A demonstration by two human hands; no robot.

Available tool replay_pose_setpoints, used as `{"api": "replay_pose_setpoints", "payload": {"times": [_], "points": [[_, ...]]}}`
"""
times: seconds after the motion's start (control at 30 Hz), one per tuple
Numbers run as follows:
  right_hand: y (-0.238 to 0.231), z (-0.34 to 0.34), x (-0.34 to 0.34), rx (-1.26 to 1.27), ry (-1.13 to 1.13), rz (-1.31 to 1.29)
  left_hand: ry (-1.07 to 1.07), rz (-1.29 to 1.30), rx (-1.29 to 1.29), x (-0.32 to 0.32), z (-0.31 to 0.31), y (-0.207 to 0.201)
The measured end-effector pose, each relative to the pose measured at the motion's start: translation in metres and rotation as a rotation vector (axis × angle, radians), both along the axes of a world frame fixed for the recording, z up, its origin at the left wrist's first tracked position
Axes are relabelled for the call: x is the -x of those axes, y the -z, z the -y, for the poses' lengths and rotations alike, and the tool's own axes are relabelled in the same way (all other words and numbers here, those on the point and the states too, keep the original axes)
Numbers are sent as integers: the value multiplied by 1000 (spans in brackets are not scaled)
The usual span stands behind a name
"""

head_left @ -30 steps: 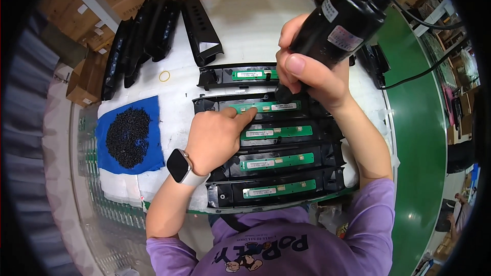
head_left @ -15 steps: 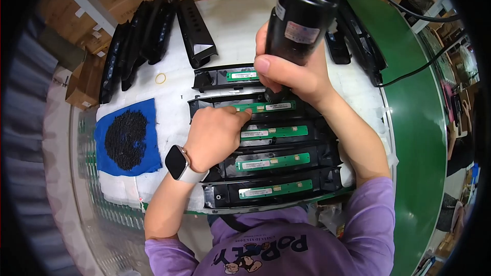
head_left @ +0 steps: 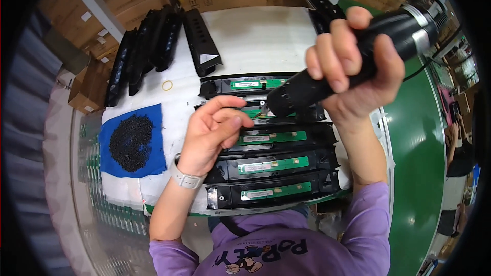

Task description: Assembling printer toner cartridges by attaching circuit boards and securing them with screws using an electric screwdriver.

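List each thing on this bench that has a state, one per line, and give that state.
Right hand: closed around the black power screwdriver, tilted.
Left hand: empty, fingers curled above the trays.
Black trays with green boards: five, side by side.
Small black screws: piled on the blue cloth.
Spare trays: stacked at the back.

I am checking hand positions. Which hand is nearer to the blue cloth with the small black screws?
Left. The left hand hovers just right of the blue cloth. The right hand grips the electric screwdriver much farther right, beyond the black housings.
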State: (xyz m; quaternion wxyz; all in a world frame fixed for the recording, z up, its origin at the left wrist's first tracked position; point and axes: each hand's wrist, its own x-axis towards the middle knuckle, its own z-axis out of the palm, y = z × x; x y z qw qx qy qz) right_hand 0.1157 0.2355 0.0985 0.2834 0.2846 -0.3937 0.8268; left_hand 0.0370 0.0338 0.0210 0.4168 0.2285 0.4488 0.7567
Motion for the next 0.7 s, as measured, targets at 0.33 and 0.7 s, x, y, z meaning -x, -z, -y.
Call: {"api": "replay_pose_setpoints", "payload": {"times": [0.33, 0.7], "points": [[6, 8, -3, -39, -17, 1, 116, 30, -5, -8, 1, 2], [6, 15, -2, 100, 82, 96, 70, 73, -38, -8, 2, 3]]}}
